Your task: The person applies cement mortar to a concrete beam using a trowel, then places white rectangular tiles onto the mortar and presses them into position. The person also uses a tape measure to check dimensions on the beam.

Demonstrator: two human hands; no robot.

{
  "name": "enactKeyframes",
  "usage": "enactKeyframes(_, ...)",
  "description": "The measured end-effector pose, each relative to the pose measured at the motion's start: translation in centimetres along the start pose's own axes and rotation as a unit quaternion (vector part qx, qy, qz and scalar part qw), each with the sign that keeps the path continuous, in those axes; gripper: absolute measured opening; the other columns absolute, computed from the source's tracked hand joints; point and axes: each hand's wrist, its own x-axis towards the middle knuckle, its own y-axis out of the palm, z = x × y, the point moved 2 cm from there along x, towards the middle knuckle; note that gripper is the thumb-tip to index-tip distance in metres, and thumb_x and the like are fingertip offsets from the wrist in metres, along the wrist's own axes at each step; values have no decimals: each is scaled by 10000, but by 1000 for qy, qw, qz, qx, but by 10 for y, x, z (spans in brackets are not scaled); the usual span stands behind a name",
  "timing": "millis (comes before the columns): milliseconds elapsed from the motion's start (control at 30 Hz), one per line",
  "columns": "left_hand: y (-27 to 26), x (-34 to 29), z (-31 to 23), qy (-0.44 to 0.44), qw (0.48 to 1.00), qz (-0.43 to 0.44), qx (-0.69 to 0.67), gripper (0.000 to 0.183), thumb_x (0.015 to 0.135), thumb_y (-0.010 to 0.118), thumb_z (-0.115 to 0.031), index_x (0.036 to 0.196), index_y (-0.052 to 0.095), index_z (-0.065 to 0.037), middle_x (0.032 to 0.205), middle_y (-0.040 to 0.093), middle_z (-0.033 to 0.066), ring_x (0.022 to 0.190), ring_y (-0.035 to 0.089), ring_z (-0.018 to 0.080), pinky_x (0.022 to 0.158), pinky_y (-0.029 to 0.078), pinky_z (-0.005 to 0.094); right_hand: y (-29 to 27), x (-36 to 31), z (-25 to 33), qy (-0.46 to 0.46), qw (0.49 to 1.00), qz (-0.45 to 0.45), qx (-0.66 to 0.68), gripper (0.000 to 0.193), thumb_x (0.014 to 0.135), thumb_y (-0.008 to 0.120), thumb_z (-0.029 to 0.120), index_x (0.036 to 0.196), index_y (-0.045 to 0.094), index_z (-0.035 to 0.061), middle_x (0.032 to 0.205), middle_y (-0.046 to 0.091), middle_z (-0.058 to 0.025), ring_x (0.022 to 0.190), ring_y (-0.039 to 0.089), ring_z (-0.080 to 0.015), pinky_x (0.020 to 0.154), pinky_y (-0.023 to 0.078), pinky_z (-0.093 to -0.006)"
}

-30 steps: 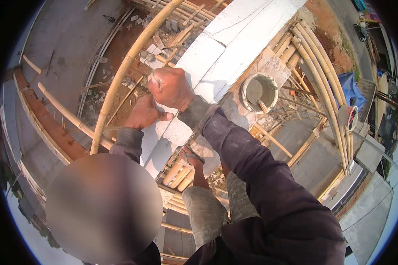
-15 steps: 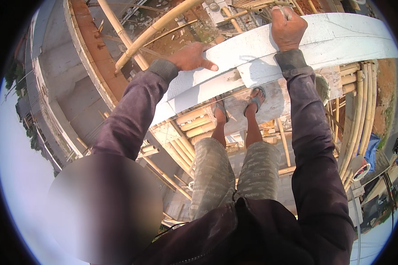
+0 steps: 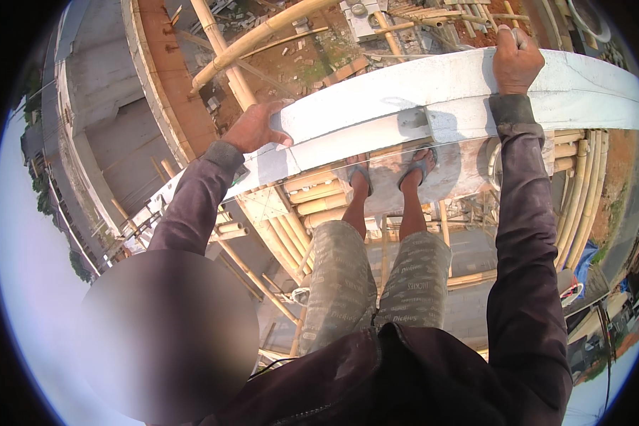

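Observation:
A long, white, stepped ledge [image 3: 376,92] crosses in front of me, curving in the wide view. My left hand [image 3: 255,126] is at its left part, thumb apart from the fingers; the white surface shows between them. The fingers' far side is partly hidden. My right hand [image 3: 516,62] is closed in a fist at the ledge's far edge, farther right. What it grips, if anything, cannot be made out. Between the hands, the ledge's lower band has a recess with a squared end [image 3: 427,122]. A thin line runs along the near side.
My sandalled feet [image 3: 419,165] stand on a pale, stained board [image 3: 461,163] high up. Bamboo poles [image 3: 579,202] form scaffolding around it. Beyond the ledge, thick bamboo poles [image 3: 224,60] stand over rubble-strewn ground [image 3: 298,64]. A concrete slab [image 3: 117,135] lies left.
My hands have moved farther apart along the ledge: the left toward the left, the right toward the right. The view has shifted slightly. The right fist stays closed.

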Motion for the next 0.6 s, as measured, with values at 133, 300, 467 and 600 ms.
enactKeyframes(133,14,-5,-2,30,997,-65,38,910,612,902,-266,1358,462,14,1326,542,251,1258,505,386,1048,413,435,1,0,-1,-23,1000,-7,-5,315,786,597,125,561,403,20,505,313,-9,527,290,-89,472,289,-319)
enactKeyframes(300,17,-3,1,62,994,-80,34,807,652,853,-235,1303,461,38,1212,567,273,1161,533,431,995,432,465,3,2,4,-25,999,-9,-37,319,773,589,104,549,376,22,485,304,-16,509,276,-96,461,272,-341)
enactKeyframes(467,17,-3,1,76,992,-98,25,814,634,854,-215,1302,462,35,1201,570,270,1146,539,429,981,436,460,3,-5,15,-14,999,-36,-16,335,777,583,99,550,350,16,493,309,-11,504,278,-92,453,247,-340)
enactKeyframes(600,20,-6,2,77,992,-104,17,839,604,874,-174,1314,471,23,1217,584,251,1155,558,407,993,443,427,11,-21,15,-1,999,-47,-10,312,785,588,112,545,412,21,483,357,-22,497,303,-101,450,270,-339)
